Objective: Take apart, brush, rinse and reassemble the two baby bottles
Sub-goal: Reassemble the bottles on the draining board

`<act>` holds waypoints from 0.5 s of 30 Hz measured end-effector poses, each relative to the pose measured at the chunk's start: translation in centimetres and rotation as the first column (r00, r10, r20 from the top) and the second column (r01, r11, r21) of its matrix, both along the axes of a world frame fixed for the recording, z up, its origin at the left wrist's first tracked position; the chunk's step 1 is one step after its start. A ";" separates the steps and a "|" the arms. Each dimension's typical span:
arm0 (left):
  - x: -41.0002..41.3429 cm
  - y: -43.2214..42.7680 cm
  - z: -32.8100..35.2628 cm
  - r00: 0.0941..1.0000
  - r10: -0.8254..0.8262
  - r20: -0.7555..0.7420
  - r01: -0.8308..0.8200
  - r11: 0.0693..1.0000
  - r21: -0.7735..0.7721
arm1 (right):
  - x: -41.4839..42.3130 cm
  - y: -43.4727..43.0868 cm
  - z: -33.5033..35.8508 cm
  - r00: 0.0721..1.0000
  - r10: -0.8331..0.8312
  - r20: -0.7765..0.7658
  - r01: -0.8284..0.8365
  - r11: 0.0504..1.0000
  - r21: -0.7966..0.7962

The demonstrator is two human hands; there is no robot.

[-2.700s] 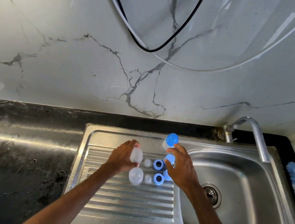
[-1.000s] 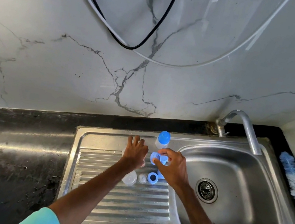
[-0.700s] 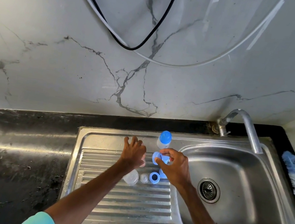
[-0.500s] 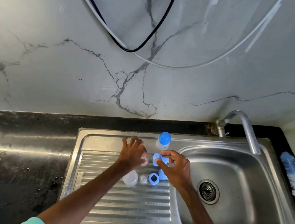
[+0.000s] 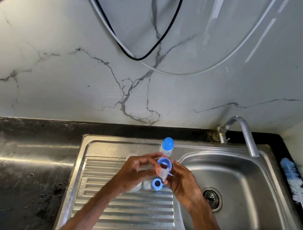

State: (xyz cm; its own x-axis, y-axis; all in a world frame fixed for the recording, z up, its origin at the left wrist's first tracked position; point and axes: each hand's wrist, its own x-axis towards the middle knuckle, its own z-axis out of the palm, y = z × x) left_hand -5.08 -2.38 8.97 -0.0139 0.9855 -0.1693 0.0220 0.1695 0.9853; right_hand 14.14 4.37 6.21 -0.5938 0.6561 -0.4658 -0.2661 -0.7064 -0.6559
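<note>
- Hands: both meet at the centre of the frame, above the drainboard (image 5: 131,207). The right hand (image 5: 183,184) grips a blue collar (image 5: 164,163); the left hand (image 5: 135,170) pinches the clear part (image 5: 164,174) hanging just under it. Whether that part is a teat or a bottle body cannot be told.
- Loose parts: a second blue ring (image 5: 157,184), a small clear teat (image 5: 147,184) and a clear dome cap (image 5: 136,188), partly hidden by the left wrist, lie in a row just below the hands.
- Capped bottle (image 5: 167,147): upright on the sink's back edge, just above the hands. It looks fully assembled.
- Bottle brush (image 5: 293,183): lying at the right edge of the frame, well apart from the hands. No water shows at the tap (image 5: 243,134), and the basin (image 5: 252,202) holds no parts.
- Progress, as a judgement: one bottle appears done and the other is in pieces — the hands seem to be joining collar and clear part. Ring, teat and cap remain to be fitted.
</note>
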 end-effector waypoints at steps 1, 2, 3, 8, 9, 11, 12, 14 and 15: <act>0.7 -0.2 0.4 0.999 0.010 0.042 -0.012 0.999 0.033 | -0.2 -0.4 0.5 1.000 0.014 0.022 -0.015 1.000 0.026; 1.3 -0.5 0.8 0.997 0.032 0.068 -0.037 0.997 0.065 | -0.2 -0.6 1.2 0.999 0.007 0.043 -0.009 0.999 0.047; 1.8 -0.7 1.2 0.995 0.062 0.079 -0.069 0.994 0.087 | -0.2 -0.8 1.8 0.998 -0.011 0.063 0.007 0.998 0.059; 3.3 -1.8 2.5 0.975 0.212 0.074 -0.219 0.969 0.112 | 0.6 -1.9 4.5 0.988 -0.034 0.151 0.018 0.994 0.105; 3.4 -1.9 2.6 0.967 0.243 0.072 -0.250 0.963 0.105 | 0.9 -2.1 5.0 0.986 -0.038 0.159 0.017 0.991 0.131; 3.5 -2.0 2.8 0.955 0.295 0.036 -0.297 0.951 0.081 | 1.8 -2.5 6.2 0.979 -0.055 0.197 0.003 0.967 0.253; 3.6 -2.0 2.8 0.952 0.305 0.011 -0.306 0.950 0.063 | 2.3 -2.7 6.7 0.972 -0.068 0.223 -0.010 0.944 0.329; 3.6 -1.8 3.1 0.963 0.269 -0.014 -0.269 0.963 0.026 | 3.1 -2.8 7.4 0.963 -0.074 0.261 -0.055 0.889 0.455; 3.7 -1.8 3.4 0.973 0.229 -0.014 -0.229 0.973 0.009 | 3.5 -2.9 7.6 0.958 -0.067 0.278 -0.084 0.864 0.496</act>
